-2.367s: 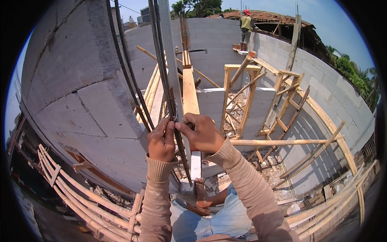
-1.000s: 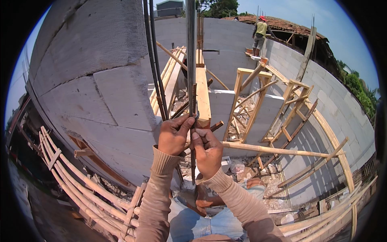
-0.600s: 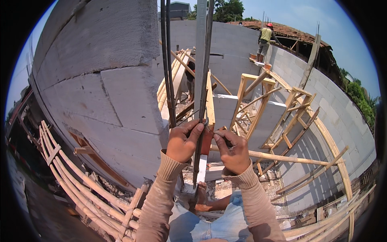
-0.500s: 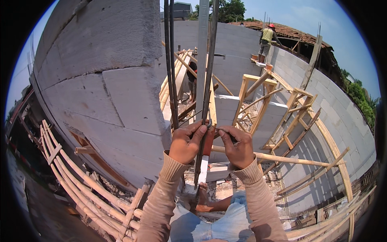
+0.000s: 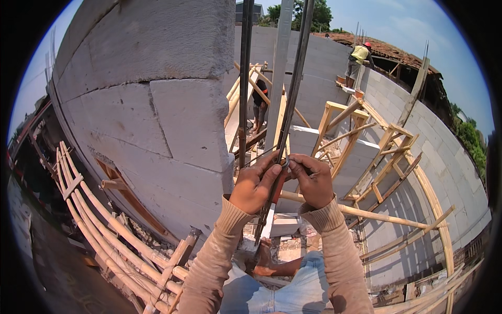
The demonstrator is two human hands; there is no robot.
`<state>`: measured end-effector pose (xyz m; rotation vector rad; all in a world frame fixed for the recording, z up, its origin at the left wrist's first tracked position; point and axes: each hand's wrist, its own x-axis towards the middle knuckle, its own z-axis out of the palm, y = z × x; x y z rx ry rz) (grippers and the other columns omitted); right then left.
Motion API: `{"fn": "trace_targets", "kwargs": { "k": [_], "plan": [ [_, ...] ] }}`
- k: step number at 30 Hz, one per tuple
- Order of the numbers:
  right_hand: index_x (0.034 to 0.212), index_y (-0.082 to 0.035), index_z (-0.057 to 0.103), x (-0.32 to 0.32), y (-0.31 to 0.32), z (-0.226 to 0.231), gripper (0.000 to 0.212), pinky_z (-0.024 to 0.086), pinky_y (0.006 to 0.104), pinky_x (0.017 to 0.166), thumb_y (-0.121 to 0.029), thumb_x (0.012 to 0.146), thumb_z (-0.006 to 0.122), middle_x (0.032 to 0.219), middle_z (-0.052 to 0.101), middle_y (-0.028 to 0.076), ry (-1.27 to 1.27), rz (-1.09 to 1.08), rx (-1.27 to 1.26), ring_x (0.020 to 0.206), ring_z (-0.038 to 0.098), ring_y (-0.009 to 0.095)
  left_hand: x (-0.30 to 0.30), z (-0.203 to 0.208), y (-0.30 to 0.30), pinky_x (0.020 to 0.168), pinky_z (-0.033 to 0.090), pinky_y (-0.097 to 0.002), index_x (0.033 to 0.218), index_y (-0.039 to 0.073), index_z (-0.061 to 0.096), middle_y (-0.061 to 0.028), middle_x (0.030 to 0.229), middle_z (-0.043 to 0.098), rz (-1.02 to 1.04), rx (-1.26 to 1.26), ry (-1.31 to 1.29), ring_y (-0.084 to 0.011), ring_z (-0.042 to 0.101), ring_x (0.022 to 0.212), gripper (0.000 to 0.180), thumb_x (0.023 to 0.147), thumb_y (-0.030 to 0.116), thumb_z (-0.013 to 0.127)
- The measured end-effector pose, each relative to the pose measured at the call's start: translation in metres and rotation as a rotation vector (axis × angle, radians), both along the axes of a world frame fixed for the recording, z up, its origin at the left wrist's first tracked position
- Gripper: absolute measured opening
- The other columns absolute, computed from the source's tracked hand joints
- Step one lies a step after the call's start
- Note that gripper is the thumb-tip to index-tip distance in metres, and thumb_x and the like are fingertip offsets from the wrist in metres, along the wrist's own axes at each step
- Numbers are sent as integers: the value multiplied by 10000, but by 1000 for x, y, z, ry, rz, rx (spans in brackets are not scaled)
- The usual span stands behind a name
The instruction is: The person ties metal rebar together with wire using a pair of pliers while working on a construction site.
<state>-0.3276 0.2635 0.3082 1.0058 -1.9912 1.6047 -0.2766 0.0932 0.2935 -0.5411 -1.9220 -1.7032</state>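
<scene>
My left hand (image 5: 255, 180) is closed beside a dark upright steel bar (image 5: 292, 99), its thumb pressed near the fingertips. Opposite it, my right hand (image 5: 315, 178) pinches with thumb and forefinger, almost meeting the left. Between the fingertips shows a small curved metal piece (image 5: 285, 163). What each pinch holds is mostly hidden by the fingers. Just below hangs a narrow red piece (image 5: 279, 187), partly behind the bar; I cannot tell its kind. Another pair of dark bars (image 5: 244, 78) stands to the left, and a pale flat metal upright (image 5: 280, 63) rises between them.
A grey block wall (image 5: 193, 115) rises close on my left. Bamboo poles (image 5: 104, 220) lie lower left. Wooden frames (image 5: 345, 131) and a bamboo rail (image 5: 387, 216) stand to the right. One person (image 5: 359, 60) works on the far wall; another (image 5: 260, 102) is behind the bars.
The scene has shifted slightly rightward in view. My right hand has come closer to the left, and the gap between their fingertips has narrowed.
</scene>
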Motion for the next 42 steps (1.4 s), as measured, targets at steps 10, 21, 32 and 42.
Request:
{"fn": "trace_targets", "kwargs": {
  "k": [10,21,32,42],
  "plan": [
    [1025,-21,656,-12,12,16,106,350,206,477,-121,995,635,750,641,22,-540,398,-110,540,480,39,-1,-5,-6,934,520,-311,1540,-2,329,-176,1124,732,-58,3,-7,-184,694,1028,607,996,63,589],
    [1018,-42,643,-18,9,3,113,201,187,393,-152,991,636,695,563,-18,-925,653,-368,443,316,1,4,-2,-13,680,455,-164,1455,-25,443,-70,1186,681,-217,104,-206,-31,597,858,413,1050,47,484],
    [1033,-40,654,-5,11,10,139,220,194,410,-173,994,650,709,576,-23,-855,467,-248,466,350,1,3,-3,-5,635,446,-175,1324,-72,613,-41,965,712,-77,103,-139,-34,590,785,341,1008,56,597],
    [1200,-41,558,35,6,22,325,542,363,706,-303,1016,612,967,668,134,-182,-44,57,833,691,224,-5,-9,0,805,542,-287,1364,-36,590,-190,952,751,123,-135,153,-142,712,875,456,919,34,664]
  ]
}}
